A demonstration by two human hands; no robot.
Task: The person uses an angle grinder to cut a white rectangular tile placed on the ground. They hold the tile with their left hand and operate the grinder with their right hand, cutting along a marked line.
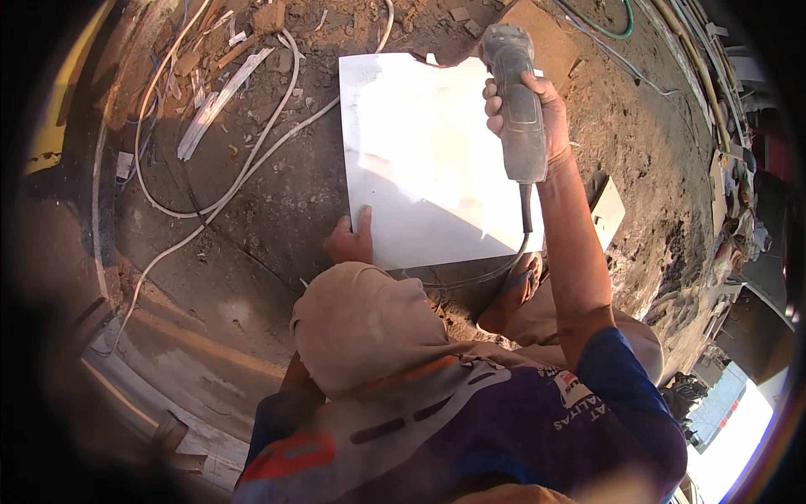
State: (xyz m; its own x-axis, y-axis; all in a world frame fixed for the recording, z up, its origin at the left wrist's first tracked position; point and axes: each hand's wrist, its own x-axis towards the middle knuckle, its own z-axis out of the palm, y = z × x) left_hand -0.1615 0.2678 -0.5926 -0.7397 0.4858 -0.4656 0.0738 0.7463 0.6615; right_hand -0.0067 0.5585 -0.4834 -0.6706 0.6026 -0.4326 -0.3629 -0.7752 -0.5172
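Observation:
My right hand (pixel 546 109) is wrapped round the body of a dusty grey angle grinder (pixel 520 122). The tool lies over the right side of a large white tile (pixel 420 185), its head at the far edge and its cord running back toward me. What its disc touches is hidden. Along that far edge the tile has an uneven, curved outline. At the near left corner, my left hand (pixel 351 242) grips the tile, thumb at its edge; some fingers are hidden. Bright sunlight washes out much of the white surface.
A brown board (pixel 546 38) lies beyond the tile. Pale cable (pixel 252 168) loops over the dirt at left, near white scrap strips (pixel 222 105). A broken tile piece (pixel 606 214) sits at right. My sandalled foot (pixel 508 298) is close to the tile's near edge.

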